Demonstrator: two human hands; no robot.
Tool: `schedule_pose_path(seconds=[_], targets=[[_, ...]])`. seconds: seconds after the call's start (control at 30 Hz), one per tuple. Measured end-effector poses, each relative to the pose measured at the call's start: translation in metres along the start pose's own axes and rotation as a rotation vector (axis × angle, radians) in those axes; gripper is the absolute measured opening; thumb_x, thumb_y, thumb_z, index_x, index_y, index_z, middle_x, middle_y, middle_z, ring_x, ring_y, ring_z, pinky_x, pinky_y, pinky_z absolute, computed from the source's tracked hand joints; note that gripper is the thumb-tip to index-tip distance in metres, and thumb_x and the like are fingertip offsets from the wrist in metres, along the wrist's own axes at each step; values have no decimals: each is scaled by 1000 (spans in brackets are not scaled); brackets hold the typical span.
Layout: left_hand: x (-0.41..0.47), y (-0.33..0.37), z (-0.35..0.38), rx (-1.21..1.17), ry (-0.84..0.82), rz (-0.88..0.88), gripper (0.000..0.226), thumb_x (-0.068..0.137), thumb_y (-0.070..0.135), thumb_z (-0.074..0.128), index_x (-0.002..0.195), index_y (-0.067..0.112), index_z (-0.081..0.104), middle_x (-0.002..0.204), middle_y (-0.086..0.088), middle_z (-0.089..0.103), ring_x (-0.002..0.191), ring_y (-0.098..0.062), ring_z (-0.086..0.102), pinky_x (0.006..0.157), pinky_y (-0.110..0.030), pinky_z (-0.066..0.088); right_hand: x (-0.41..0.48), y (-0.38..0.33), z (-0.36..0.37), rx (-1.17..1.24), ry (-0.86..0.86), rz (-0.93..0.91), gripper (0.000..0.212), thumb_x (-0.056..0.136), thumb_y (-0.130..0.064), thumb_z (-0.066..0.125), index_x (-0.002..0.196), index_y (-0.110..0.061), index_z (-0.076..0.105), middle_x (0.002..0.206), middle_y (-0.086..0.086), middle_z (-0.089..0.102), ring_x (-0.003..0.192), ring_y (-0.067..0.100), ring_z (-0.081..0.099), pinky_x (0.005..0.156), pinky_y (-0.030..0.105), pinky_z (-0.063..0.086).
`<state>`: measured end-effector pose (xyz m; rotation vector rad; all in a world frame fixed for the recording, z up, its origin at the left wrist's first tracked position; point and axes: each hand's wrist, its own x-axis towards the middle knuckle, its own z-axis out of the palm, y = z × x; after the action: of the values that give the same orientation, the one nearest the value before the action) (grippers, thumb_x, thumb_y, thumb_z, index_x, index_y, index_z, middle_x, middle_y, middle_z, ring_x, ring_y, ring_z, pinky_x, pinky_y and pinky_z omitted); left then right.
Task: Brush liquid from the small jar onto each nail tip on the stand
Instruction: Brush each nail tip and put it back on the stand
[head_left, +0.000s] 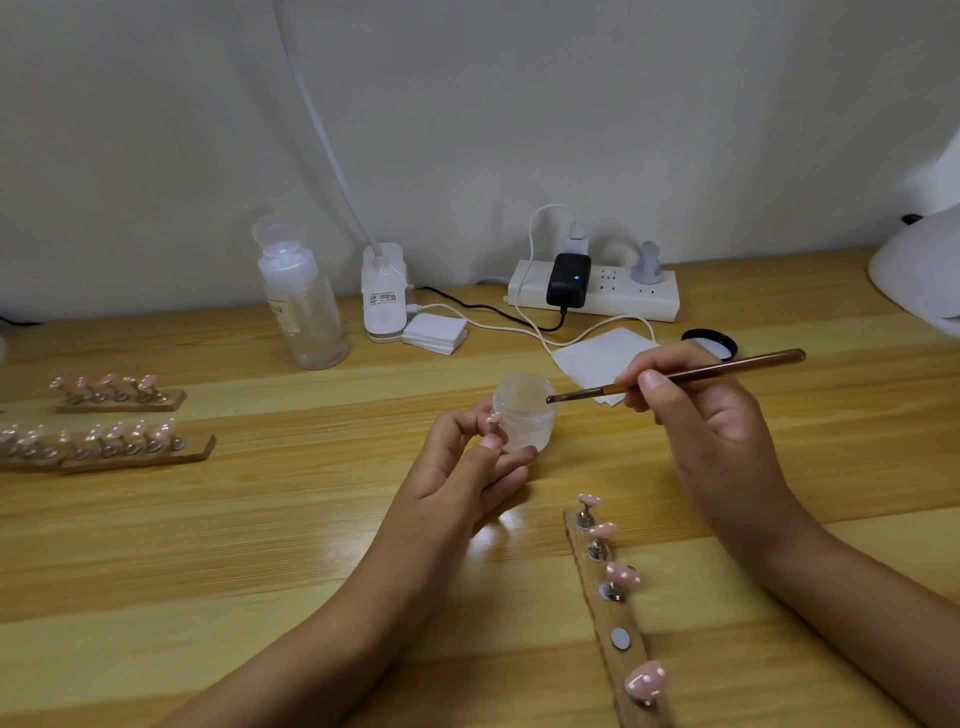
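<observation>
With the left hand (470, 457) pinching one nail tip (493, 418) beside the open small jar (523, 410), the right hand (696, 410), closed around the brush (675, 375), should dip only its bristles and wipe off excess on the rim

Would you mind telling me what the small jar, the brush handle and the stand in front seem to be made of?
Small jar: frosted translucent plastic or glass; light passes through it.
Brush: glossy brown handle, probably lacquered wood or metal.
Stand: unpainted wood with visible grain, set with shiny metal pegs.
</observation>
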<state>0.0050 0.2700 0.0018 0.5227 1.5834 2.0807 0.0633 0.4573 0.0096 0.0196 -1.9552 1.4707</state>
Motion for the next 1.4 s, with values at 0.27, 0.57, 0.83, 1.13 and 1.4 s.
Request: schedule_pose_path(seconds=[0.27, 0.57, 0.83, 1.13, 1.4], targets=[[0, 1, 0, -17, 9, -19, 28, 98, 15, 44, 79, 27, 60, 97, 20, 73, 109, -19, 66, 91, -25, 53, 1, -2, -1, 41, 42, -20, 19, 90, -10, 45, 96, -18, 62, 92, -14, 63, 84, 1, 58, 73, 10, 43], [2, 0, 0, -33, 1, -14, 32, 98, 15, 44, 76, 29, 61, 93, 23, 73, 109, -18, 66, 92, -25, 53, 1, -1, 1, -134, -99, -108, 22, 80, 0, 48, 84, -16, 62, 90, 7, 60, 92, 24, 56, 81, 29, 45], [3, -3, -2, 63, 62, 16, 28, 97, 16, 48, 78, 31, 63, 114, -3, 60, 78, -12, 69, 65, -22, 57, -1, -5, -1, -39, -81, -100, 15, 79, -15, 45, 79, -10, 59, 82, -2, 58, 83, 14, 54, 77, 21, 43], [-4, -1, -1, 310, -58, 131, 6, 88, 18, 63, 85, 23, 66, 77, 7, 63, 69, -2, 53, 56, -10, 42, 12, 9, -10, 447, 33, 274, 26, 88, -17, 45, 78, -23, 68, 73, 0, 68, 69, 11, 64, 64, 22, 52], [-3, -1, 0, 333, -82, 126, 3, 82, 30, 69, 85, 29, 68, 79, 11, 65, 74, 0, 56, 66, -13, 44, 10, 6, -7, 514, -123, 303, 26, 83, -12, 45, 73, -17, 68, 70, 3, 65, 65, 12, 60, 63, 22, 51]])
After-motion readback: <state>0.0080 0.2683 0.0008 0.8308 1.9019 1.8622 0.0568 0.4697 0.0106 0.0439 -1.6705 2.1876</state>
